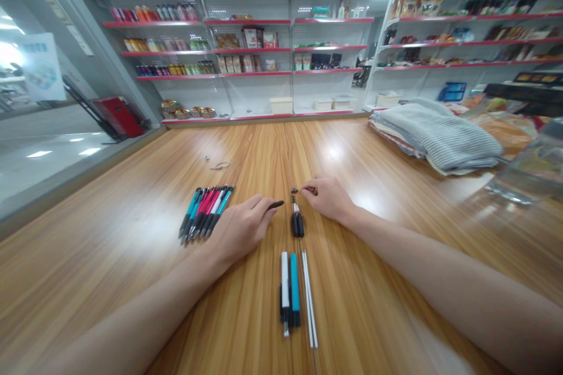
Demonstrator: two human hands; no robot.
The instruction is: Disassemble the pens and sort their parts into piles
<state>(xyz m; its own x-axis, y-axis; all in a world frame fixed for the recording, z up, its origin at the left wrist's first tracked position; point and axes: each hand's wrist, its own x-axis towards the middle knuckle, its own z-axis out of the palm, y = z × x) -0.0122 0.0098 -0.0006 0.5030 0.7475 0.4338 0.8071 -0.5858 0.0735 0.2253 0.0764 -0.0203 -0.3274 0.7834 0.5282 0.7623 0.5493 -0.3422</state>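
Observation:
My left hand pinches a short black pen part, its tip pointing right. Across from it, the fingers of my right hand are closed together close to some tiny metal pen parts; what they hold, if anything, is too small to name. Between and below the hands lie black pen grips with small white pieces above them. Nearer to me are a white pen barrel, a blue pen barrel and two thin white refills, laid lengthwise.
Left of my left hand lies a row of several coloured pens. Beyond them are a thin ring-shaped strip and a small bit. Folded striped cloths and a clear container stand at right. Stocked shelves line the back.

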